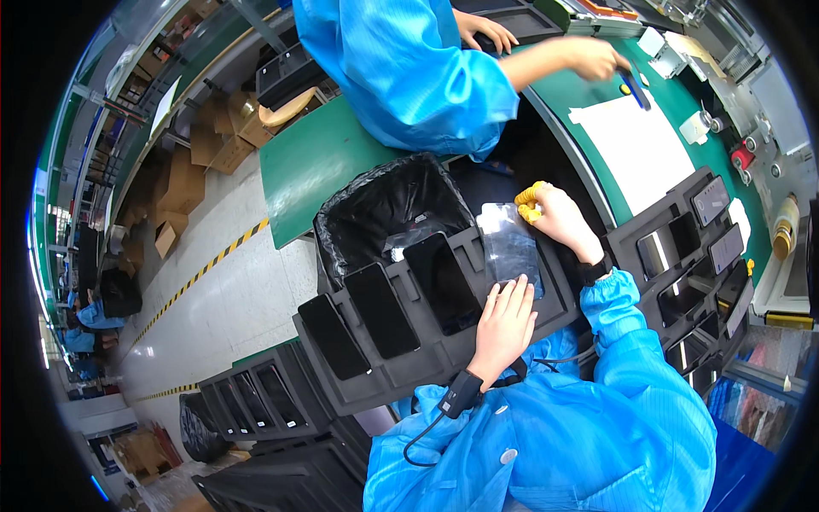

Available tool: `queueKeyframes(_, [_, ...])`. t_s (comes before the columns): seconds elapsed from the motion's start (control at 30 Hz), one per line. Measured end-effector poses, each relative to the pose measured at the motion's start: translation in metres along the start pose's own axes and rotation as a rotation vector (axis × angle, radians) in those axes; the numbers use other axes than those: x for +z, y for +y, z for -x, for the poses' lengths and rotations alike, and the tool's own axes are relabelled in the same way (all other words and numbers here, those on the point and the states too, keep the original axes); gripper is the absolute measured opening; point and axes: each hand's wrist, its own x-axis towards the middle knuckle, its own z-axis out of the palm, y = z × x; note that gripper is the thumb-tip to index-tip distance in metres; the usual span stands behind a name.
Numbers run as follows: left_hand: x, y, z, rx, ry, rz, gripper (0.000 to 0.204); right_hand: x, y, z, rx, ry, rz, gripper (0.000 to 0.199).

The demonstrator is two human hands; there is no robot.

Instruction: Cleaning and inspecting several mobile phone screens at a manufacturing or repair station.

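With left hand (pixel 505 328) flat on the tray (pixel 426 363) and right hand (pixel 559 218) apparently pinching the film (pixel 510 247) over a phone slot, uneven pull may tear it.

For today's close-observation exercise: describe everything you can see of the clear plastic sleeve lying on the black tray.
The clear plastic sleeve is a glossy, see-through film pouch with something dark inside. It lies flat in the rightmost slot of the black tray. The left hand presses its near end; the right hand, with yellow finger cots, holds its far corner.
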Motion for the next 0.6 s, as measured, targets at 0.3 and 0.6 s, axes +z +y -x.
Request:
queueKeyframes(0.3, [0.007,-0.015,0.014,-0.116,0.159,0.232,0.038,-0.056,-0.073,0.053,-0.447,-0.378,-0.232,0.018])
queueKeyframes(0.6, [-0.119,-0.007,-0.002,0.084,0.114,0.48,0.014,-0.101,-0.102,0.09,-0.305,-0.334,-0.607,0.017])
